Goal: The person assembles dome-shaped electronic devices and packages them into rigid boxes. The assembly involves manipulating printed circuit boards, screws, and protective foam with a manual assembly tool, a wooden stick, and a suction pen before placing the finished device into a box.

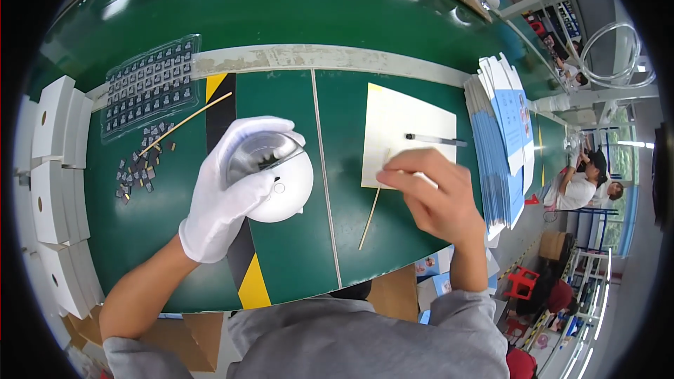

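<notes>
Left hand (221, 200), gloved: grip wrapped round white ball (293, 193) with clear dome (258, 153), above bench (288, 267). Right hand (442, 193), bare: grip pinching thin wooden stick (371, 217). Best hold ball steady, use stick softly, not scratch dome.

Head view, single fisheye, worn above green table (281, 260), facing down, left hand (220, 200) and right hand (441, 195) at close range

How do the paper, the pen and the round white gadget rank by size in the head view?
1. Paper, partly behind the right hand.
2. Round white gadget, held in the left hand, perhaps nearer the camera, so looking bigger.
3. Pen.
</notes>
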Action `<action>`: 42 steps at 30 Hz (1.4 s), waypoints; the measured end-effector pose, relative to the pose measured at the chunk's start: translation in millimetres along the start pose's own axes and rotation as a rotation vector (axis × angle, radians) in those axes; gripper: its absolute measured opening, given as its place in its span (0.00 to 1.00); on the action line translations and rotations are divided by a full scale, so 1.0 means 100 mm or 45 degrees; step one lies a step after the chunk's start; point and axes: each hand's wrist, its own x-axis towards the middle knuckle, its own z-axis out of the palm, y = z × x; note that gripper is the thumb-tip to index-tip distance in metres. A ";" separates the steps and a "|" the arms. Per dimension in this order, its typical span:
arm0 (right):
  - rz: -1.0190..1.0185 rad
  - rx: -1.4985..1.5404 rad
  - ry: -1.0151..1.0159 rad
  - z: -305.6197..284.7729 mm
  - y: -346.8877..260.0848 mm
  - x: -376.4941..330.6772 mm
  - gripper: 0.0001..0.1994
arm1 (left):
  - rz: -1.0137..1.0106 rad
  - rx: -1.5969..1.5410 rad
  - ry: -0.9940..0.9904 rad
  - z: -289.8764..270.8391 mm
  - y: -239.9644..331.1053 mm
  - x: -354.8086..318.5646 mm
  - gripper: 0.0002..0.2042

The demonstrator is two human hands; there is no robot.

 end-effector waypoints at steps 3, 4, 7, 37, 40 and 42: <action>0.043 -0.295 -0.184 0.01 -0.06 -0.31 0.17 | -0.070 -0.097 -0.039 0.01 0.05 0.03 0.37; 0.009 -0.340 -0.222 0.03 -0.08 -0.34 0.17 | -0.084 -0.086 -0.060 0.01 0.07 0.03 0.37; -0.090 -0.481 -0.271 0.11 -0.14 -0.34 0.17 | -0.051 -0.088 -0.083 -0.01 0.07 0.02 0.36; -0.251 0.976 0.608 0.55 -0.30 0.36 0.15 | -0.120 0.132 -0.043 0.11 0.09 -0.01 0.39; -0.259 1.102 0.571 0.56 -0.36 0.32 0.16 | -0.008 0.216 -0.089 0.11 0.01 -0.02 0.41; -0.166 1.155 0.495 0.54 -0.33 0.36 0.16 | -0.011 0.208 -0.073 0.12 0.01 -0.03 0.41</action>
